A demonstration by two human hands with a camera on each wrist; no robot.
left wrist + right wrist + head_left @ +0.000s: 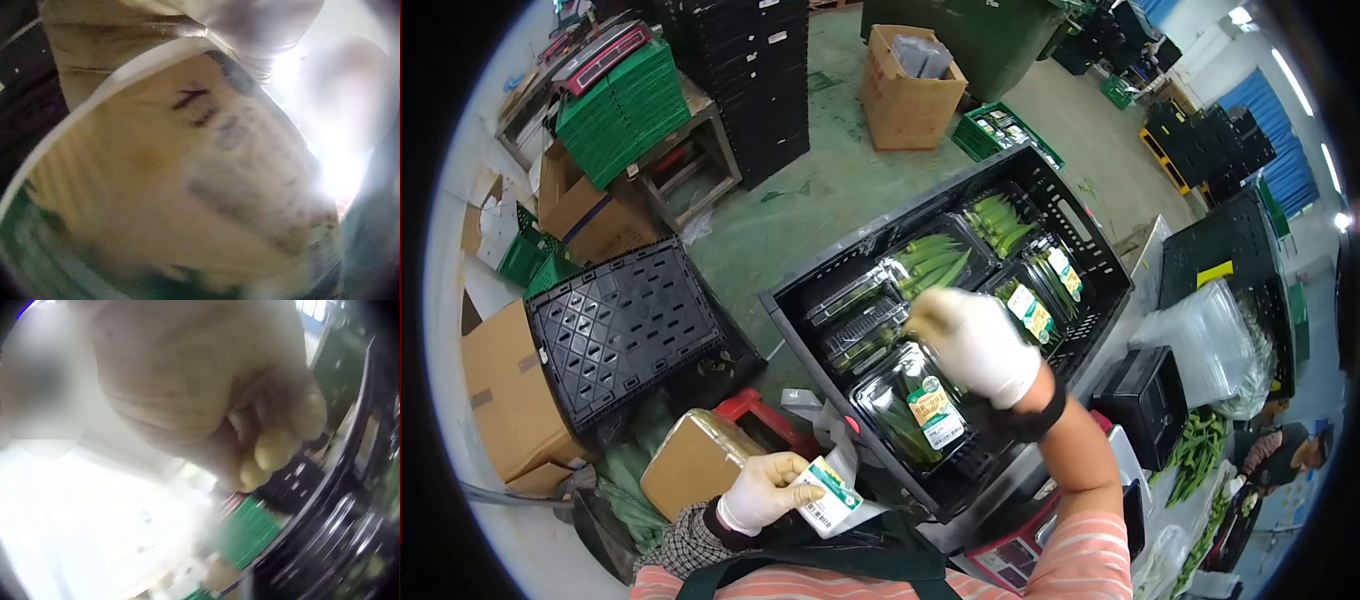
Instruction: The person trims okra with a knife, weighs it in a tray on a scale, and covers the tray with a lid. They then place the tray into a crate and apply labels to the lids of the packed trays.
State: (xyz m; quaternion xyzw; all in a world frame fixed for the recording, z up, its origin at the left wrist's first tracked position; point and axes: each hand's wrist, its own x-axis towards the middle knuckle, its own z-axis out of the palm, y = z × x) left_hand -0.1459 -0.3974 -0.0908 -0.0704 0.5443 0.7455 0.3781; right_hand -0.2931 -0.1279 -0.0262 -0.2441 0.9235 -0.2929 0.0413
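Note:
In the head view, the gloved left hand (765, 493) pinches a strip of white and green labels (830, 497) between thumb and fingers. The labels look large and blurred (187, 162) in the left wrist view. The gloved right hand (980, 345) is over a black crate (940, 500) of clear-lidded packs. Its fingers are curled in the right wrist view (269, 453), with nothing visible in them; the thumb is hidden. Just below this hand lies a labelled pack of green vegetables (890, 425). Farther up are okra packs (935, 262) and labelled packs (1032, 315).
A black folded crate (625, 330) and cardboard boxes (515, 370) stand at the left. Beyond the crate are an open carton (915, 105) and a green crate of packs (970, 135). Plastic bags (1200, 335), a black bin (1140, 400) and loose okra (1200, 450) are at the right.

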